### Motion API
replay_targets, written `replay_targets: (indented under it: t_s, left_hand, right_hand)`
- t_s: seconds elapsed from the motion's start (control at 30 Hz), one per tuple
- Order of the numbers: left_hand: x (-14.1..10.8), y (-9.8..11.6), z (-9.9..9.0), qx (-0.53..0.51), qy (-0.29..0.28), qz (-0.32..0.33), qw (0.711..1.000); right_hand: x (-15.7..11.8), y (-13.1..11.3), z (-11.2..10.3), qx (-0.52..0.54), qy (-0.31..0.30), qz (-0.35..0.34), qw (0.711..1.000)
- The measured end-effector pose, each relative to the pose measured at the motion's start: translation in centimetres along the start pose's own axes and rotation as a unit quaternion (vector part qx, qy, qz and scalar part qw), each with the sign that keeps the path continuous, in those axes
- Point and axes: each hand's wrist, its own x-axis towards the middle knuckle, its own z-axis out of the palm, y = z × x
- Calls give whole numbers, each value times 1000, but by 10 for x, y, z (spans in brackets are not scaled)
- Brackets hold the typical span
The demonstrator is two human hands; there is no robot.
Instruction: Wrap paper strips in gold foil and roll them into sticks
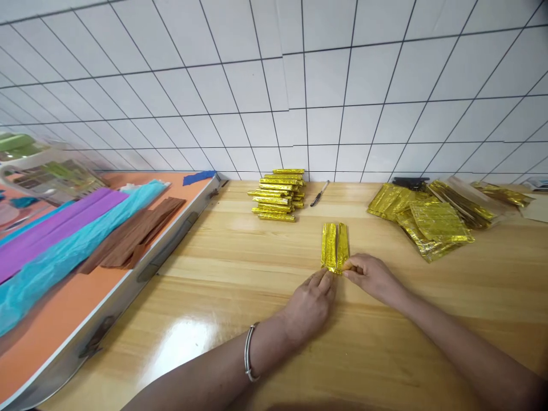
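Observation:
A shiny gold foil sheet [329,245], creased into upright strips with a dark gap between two of them, lies flat on the wooden table. My left hand [310,305], a metal bangle at its wrist, has its fingers closed on the sheet's lower left edge. At the lower right corner, my right hand [371,277] pinches the foil between thumb and forefinger. Beyond the sheet sits a pile of narrow folded gold strips [278,194]. To the right lie several flat gold foil sheets [439,220], overlapping one another.
A pen [319,193] lies near the tiled wall [325,80]. At left, an orange-topped surface with a raised metal edge [141,274] bears purple crepe paper [60,225], turquoise paper [85,251] and brown paper [137,234]. A plastic basket [51,171] stands behind them.

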Motion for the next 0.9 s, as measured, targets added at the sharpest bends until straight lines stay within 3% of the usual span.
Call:
replay_targets:
  t_s: [0.27, 0.9]
  left_hand:
    - [-3, -1, 2, 4, 6, 18, 1000]
    - [0, 4, 0, 7, 8, 3, 1000]
  right_hand:
    - [14, 5, -6, -27, -96, 42, 994]
    - [30, 1, -11, -70, -160, 68, 982]
